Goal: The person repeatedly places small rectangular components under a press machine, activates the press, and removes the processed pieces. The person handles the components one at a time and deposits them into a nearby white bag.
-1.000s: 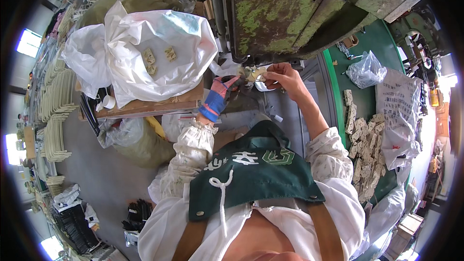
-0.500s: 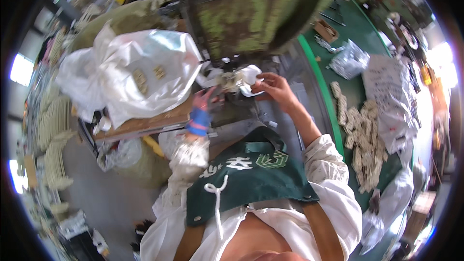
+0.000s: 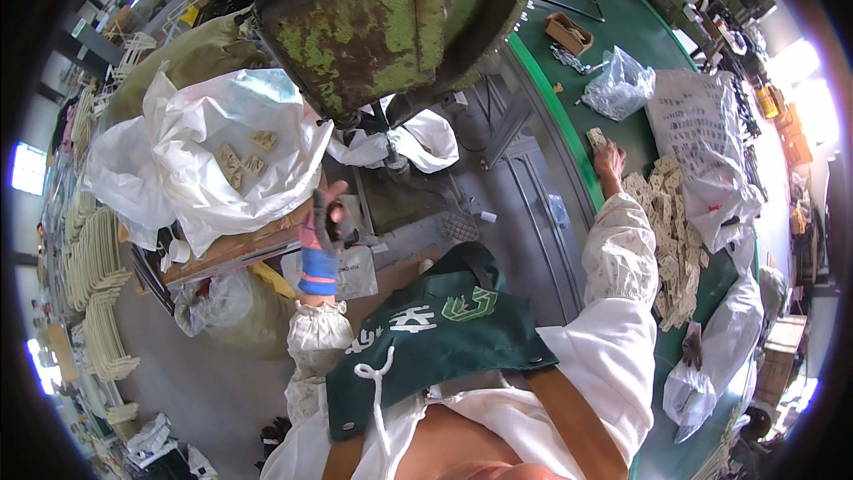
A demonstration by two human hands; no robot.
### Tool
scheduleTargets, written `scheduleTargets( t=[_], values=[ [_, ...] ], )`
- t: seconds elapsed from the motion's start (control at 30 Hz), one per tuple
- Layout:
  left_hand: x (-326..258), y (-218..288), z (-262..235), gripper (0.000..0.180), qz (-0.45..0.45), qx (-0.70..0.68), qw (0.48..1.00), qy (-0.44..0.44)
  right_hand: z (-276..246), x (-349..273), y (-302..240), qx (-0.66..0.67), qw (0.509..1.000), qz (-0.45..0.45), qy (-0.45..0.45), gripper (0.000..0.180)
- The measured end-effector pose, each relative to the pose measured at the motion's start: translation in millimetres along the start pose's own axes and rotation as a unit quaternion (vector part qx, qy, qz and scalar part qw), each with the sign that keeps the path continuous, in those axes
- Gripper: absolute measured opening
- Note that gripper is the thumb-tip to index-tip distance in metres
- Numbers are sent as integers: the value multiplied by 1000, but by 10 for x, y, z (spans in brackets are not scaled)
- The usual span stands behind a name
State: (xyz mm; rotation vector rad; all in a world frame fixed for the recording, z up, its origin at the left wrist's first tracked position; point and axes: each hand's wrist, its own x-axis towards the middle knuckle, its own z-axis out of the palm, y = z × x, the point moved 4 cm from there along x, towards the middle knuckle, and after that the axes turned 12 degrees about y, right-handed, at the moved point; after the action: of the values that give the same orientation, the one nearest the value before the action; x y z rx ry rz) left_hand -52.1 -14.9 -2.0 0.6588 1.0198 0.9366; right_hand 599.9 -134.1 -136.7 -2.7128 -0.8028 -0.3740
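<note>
My right hand (image 3: 609,163) is bare and stretched out to the green-topped table at the right. Its fingers are bunched at a small beige plate-like piece (image 3: 596,138), and how much they cover is hard to make out. Just below it lies a long heap of similar beige pieces (image 3: 673,222). My left hand (image 3: 325,220), in a glove with a blue cuff, hangs before the machine with its fingers parted and loosely bent, with nothing seen in them. Beside it is a big white plastic bag (image 3: 200,147) with several beige pieces (image 3: 242,164) inside.
A heavy machine with worn green paint (image 3: 355,36) stands straight ahead. Under its head sits an open white bag (image 3: 433,144). On the green table are a clear plastic bag (image 3: 619,86), a small cardboard box (image 3: 569,34) and a printed white sack (image 3: 697,142). A pedal (image 3: 460,228) is near the floor.
My right hand has left the machine and moved right to the beige pieces on the table. My left hand has drawn back from under the machine head. The view has shifted too.
</note>
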Motion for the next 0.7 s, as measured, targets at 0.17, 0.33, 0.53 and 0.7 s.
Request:
scheduleTargets(
  t=[0.17,0.33,0.53,0.7],
  values=[
    [-61,-346,319,41,1,73,996,-51,72,90,146,-43,994,-89,55,30],
    [21,-829,795,32,89,286,952,-64,-709,-341,-946,194,940,-238,147,22],
    [289,-1269,1390,56,431,500,748,-65,-1290,-1804,-2257,470,714,-464,-232,23],
    [245,-1035,1373,45,415,663,620,-66,-1317,-1542,-2553,543,673,-313,-393,31]
  ],
)
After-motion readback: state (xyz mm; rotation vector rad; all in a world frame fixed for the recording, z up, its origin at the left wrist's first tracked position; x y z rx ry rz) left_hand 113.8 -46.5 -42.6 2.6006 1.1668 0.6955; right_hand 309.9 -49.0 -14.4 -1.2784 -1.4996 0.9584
